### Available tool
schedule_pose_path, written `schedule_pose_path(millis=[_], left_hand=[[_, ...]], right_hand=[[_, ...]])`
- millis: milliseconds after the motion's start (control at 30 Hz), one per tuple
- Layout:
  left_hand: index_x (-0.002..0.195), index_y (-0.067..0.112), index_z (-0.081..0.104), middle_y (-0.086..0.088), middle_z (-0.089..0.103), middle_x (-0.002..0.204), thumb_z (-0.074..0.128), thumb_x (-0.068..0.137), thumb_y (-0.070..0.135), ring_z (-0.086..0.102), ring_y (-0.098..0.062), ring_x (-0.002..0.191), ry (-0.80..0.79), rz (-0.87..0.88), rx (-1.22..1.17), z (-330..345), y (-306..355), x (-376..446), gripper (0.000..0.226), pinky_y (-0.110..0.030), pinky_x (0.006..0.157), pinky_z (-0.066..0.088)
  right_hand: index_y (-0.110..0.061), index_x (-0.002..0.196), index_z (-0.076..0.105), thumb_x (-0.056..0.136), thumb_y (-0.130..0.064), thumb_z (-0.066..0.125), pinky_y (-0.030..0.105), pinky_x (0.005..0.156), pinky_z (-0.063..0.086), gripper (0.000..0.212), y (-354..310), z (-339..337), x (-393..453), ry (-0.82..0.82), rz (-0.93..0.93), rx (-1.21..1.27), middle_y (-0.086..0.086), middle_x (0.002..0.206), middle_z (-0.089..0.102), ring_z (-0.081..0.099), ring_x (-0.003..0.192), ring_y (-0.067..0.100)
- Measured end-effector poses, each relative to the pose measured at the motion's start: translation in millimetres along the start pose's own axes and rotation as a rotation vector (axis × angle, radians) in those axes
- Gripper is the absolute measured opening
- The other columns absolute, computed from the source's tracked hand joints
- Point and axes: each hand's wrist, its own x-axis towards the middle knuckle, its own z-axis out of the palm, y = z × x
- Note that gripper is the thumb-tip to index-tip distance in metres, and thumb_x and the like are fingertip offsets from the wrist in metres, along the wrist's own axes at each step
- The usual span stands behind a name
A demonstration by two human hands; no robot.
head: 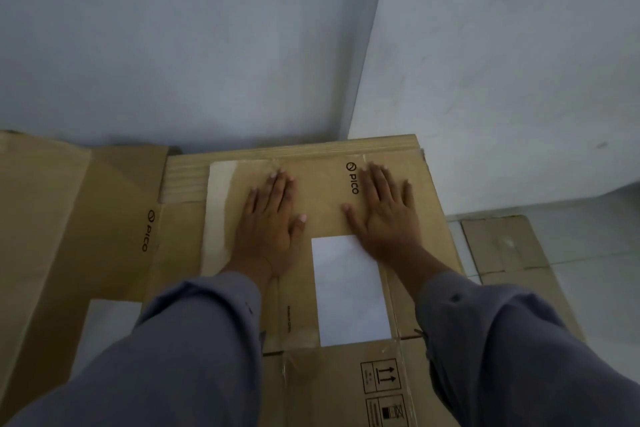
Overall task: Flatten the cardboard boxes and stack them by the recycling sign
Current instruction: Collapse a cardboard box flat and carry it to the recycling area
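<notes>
Head view: left hand (268, 218) and right hand (384, 215), palms spread and holding nothing, press the flattened box (322, 191) at mid-frame. Likely the pressing-flat step on the stack; next comes another box (69, 218), lower left.

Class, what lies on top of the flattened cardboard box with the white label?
Both hands, left and right, press flat on the flattened cardboard box, the right covering a corner of the white label.

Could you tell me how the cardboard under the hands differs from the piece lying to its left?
The pressed cardboard lies on a stack with both hands flat on it; the left piece is untouched. The pressed one bears a white label and tape. Both are brown, flattened, printed PICO.
</notes>
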Motion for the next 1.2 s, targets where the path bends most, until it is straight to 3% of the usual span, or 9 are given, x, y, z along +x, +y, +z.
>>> schedule_pose_path(millis=[200,333,567,700,867,1033,1133,1200], left_hand=[[0.152,0.009,0.018,-0.01,0.015,0.16,0.012,0.091,0.048,0.009,-0.025,0.149,0.002,-0.161,-0.005,-1.0,18.1,-26.9,0.073,-0.047,0.119,0.007],[0.152,0.006,0.018,-0.012,0.016,0.16,0.014,0.091,0.046,0.011,-0.026,0.149,-0.024,-0.196,-0.018,0.9,30.2,-80.5,0.073,-0.049,0.119,0.01],[0.151,0.009,0.023,-0.01,0.019,0.159,0.018,0.093,0.044,0.014,-0.024,0.148,0.019,-0.368,0.007,4.1,58.7,-187.9,0.068,-0.054,0.117,0.01],[0.153,0.013,0.014,-0.006,0.01,0.162,0.012,0.095,0.046,0.004,-0.023,0.149,0.037,-0.46,0.006,5.8,70.6,-241.0,0.067,-0.056,0.118,0.008],[0.152,0.023,0.021,-0.007,0.01,0.162,0.018,0.091,0.053,0.003,-0.044,0.146,0.006,-0.579,0.057,4.3,75.6,-243.5,0.068,-0.066,0.112,0.007],[0.127,0.028,0.044,-0.01,0.029,0.151,0.048,0.075,0.059,0.027,-0.045,0.133,0.024,-0.682,0.009,-12.7,75.1,-236.0,0.061,-0.061,0.1,0.028],[0.124,0.023,0.041,-0.009,0.036,0.142,0.064,0.07,0.06,0.039,-0.04,0.119,0.059,-0.843,-0.115,-32.1,72.6,-226.2,0.069,-0.055,0.093,0.038],[0.13,0.012,0.037,-0.016,0.045,0.134,0.065,0.079,0.052,0.05,-0.042,0.112,0.156,-0.945,-0.284,-45.5,67.8,-221.3,0.071,-0.054,0.088,0.045]], right_hand=[[-0.011,0.154,0.016,0.098,-0.056,0.023,0.047,0.121,0.005,0.072,-12.6,-6.4,-10.2,-0.052,0.109,0.021,0.01,0.162,0.01,0.003,0.15,0.027],[-0.003,0.153,0.008,0.102,-0.042,0.024,0.045,0.122,0.003,0.066,-28.5,-14.9,-45.4,-0.14,0.126,0.059,0.014,0.162,0.002,-0.001,0.15,0.028],[-0.01,0.154,-0.007,0.098,-0.056,0.01,0.048,0.121,-0.003,0.074,5.8,-16.1,-165.1,-0.139,0.078,0.07,0.007,0.163,-0.007,-0.012,0.149,0.023],[-0.013,0.154,-0.008,0.096,-0.062,0.013,0.05,0.121,-0.003,0.078,25.5,-19.7,-221.0,-0.106,0.058,0.055,0.004,0.163,-0.009,-0.015,0.148,0.02],[-0.025,0.154,-0.011,0.091,-0.069,0.013,0.06,0.116,-0.005,0.08,29.7,-19.5,-229.1,-0.118,0.134,0.041,-0.004,0.161,-0.019,-0.022,0.147,0.025],[-0.018,0.154,-0.001,0.086,-0.075,0.022,0.055,0.114,0.015,0.092,27.7,-22.2,-232.8,-0.099,0.262,0.071,0.009,0.162,-0.009,-0.002,0.147,0.037],[-0.011,0.153,0.003,0.086,-0.075,0.029,0.053,0.109,0.024,0.097,25.2,-33.0,-234.1,-0.102,0.38,0.101,0.013,0.161,0.005,0.015,0.143,0.037],[-0.009,0.152,0.007,0.089,-0.067,0.036,0.052,0.106,0.028,0.091,23.5,-43.0,-229.6,-0.08,0.529,0.189,0.015,0.156,0.02,0.026,0.137,0.037]])
